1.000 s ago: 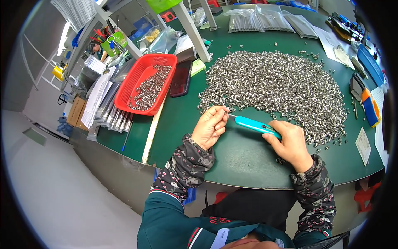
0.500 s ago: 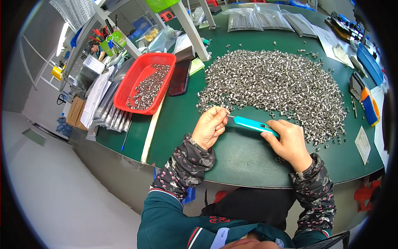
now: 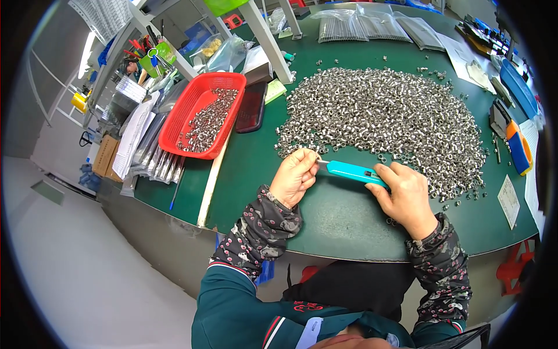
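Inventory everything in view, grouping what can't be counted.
Worktable: one, green, centre
Metal rings: uncountable, silvery, heaped centrally
Utility knife: one, turquoise, before the heap
Perforated basket: one, red, left of heap, holding rings
Filled plastic bags: three, clear, worktable's far edge
Tray: one, blue, far right
Paper sheets: several, white, both sides
Co-worker: one, dark clothing, upper left
Oversleeves: two, black patterned, on forearms
Left hand: one, bare, at knife's tip
Right hand: one, bare, gripping knife

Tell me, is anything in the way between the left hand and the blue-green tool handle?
Only the tool's own thin metal end, bridging the gap from the blue-green handle, gripped by the right hand, to the left hand. Nothing else visible stands between them.
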`<move>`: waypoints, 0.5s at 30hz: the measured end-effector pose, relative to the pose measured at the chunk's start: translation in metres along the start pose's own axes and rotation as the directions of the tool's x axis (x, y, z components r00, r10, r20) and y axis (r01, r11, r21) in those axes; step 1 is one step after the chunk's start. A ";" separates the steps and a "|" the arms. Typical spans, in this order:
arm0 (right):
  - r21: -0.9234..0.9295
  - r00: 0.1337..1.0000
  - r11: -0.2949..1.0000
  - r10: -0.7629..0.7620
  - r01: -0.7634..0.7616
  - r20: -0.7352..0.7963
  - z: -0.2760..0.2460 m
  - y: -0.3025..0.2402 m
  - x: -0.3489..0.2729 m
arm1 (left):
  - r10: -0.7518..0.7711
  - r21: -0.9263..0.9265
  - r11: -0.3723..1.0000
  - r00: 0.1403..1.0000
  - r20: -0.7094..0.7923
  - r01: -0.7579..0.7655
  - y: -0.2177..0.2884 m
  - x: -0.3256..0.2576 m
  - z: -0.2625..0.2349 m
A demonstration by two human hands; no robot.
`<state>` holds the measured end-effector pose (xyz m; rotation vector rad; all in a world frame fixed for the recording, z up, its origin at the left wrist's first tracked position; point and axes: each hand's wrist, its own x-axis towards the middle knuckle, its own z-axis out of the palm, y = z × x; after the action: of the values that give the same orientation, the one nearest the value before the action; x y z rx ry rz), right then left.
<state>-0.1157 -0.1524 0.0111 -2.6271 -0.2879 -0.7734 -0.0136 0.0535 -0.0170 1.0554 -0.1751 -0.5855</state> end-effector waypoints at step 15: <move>-0.052 0.999 0.998 -0.038 0.037 -0.028 -0.001 0.000 0.001 | -0.023 0.030 0.999 1.000 -0.017 0.024 0.002 -0.002 0.001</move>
<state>-0.1156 -0.1523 0.0122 -2.6632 -0.3140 -0.8417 -0.0149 0.0543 -0.0143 1.0920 -0.1578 -0.5969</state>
